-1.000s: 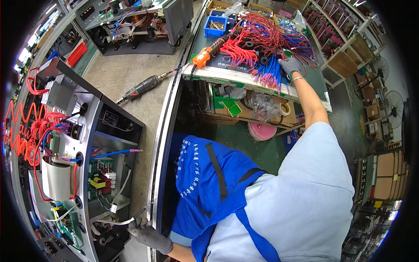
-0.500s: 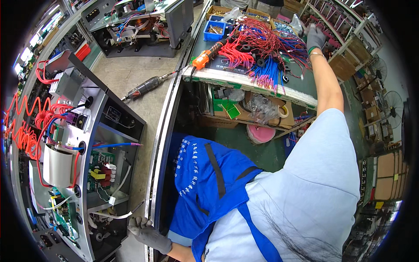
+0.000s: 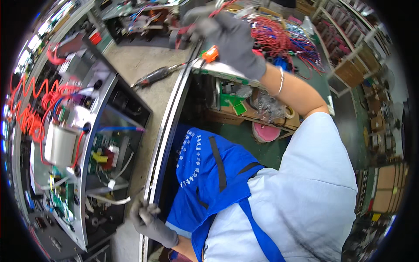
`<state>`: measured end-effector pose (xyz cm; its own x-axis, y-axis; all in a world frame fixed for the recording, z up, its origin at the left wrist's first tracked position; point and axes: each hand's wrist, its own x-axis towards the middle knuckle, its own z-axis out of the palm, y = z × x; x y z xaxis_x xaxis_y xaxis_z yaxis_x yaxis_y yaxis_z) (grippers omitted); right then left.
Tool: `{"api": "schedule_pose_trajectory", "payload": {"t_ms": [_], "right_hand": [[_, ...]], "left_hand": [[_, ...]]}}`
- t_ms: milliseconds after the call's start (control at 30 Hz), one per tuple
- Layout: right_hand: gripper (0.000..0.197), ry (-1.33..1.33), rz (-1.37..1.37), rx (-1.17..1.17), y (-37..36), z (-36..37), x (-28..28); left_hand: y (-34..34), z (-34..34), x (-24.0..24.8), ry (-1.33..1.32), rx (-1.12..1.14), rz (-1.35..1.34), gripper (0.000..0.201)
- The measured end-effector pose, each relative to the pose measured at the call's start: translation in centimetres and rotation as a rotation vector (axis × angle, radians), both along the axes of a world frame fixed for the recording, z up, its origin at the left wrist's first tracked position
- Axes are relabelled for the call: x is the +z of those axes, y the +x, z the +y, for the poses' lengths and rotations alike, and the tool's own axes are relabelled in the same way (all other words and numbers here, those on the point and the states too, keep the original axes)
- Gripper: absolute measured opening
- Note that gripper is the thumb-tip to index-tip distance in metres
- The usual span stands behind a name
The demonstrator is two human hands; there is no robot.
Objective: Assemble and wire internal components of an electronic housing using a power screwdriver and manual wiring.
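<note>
My right hand [image 3: 238,41], in a grey glove, is raised over the bench's far end and blurred by motion. Its fingers are closed on a red wire [image 3: 224,6]; a dark, smeared piece [image 3: 178,38] with red on it hangs by the fingertips. My left hand [image 3: 150,222], also gloved in grey, stays low by the rail, its fingers loosely bent and apart with nothing visible in them. Near it is a white cable [image 3: 111,200] coming out of the open metal chassis [image 3: 80,174], which carries circuit boards, a pale cylinder [image 3: 60,145] and coiled red wires [image 3: 28,122].
A power screwdriver [image 3: 152,77] lies on the bench beside the metal rail [image 3: 168,126]. Heaped red and blue wires [image 3: 279,37] cover the side table. Another opened chassis [image 3: 144,32] stands at the far end. Under the table are a pink-topped stool [image 3: 266,132] and plastic bags [image 3: 268,107].
My right hand has swung left from the far side of the wire heap and now carries a red wire. My left hand has shifted slightly, its fingers loosening. The view has tilted a little.
</note>
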<state>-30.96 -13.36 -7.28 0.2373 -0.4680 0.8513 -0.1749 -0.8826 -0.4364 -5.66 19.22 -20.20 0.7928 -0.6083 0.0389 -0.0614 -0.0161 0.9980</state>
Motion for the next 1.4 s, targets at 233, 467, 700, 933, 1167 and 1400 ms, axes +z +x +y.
{"api": "schedule_pose_trajectory", "payload": {"t_ms": [233,467,700,933,1167,1400], "right_hand": [[0.020,0.471,0.240,0.810,10.6,8.7,-5.0],[0.027,0.912,0.360,1.026,16.7,10.6,-7.2],[0.030,1.231,0.375,0.920,16.8,12.3,-13.4],[0.056,0.991,0.568,1.036,16.3,14.9,-14.4],[0.041,0.806,0.399,1.119,18.5,16.3,-15.5],[0.035,0.600,0.310,1.154,20.6,18.3,-14.5]], "left_hand": [[-2.6,-8.3,4.6,0.019,-0.349,-0.457,0.044],[-1.4,-6.6,0.6,0.036,-0.278,0.187,0.030],[1.7,-4.6,1.9,-0.166,-0.084,0.327,0.035],[-2.4,-2.1,5.2,-0.187,-0.414,0.165,0.054],[-3.1,0.7,7.0,-0.228,0.075,0.055,0.031],[-0.8,0.4,5.0,0.020,0.292,0.272,0.025]]}}
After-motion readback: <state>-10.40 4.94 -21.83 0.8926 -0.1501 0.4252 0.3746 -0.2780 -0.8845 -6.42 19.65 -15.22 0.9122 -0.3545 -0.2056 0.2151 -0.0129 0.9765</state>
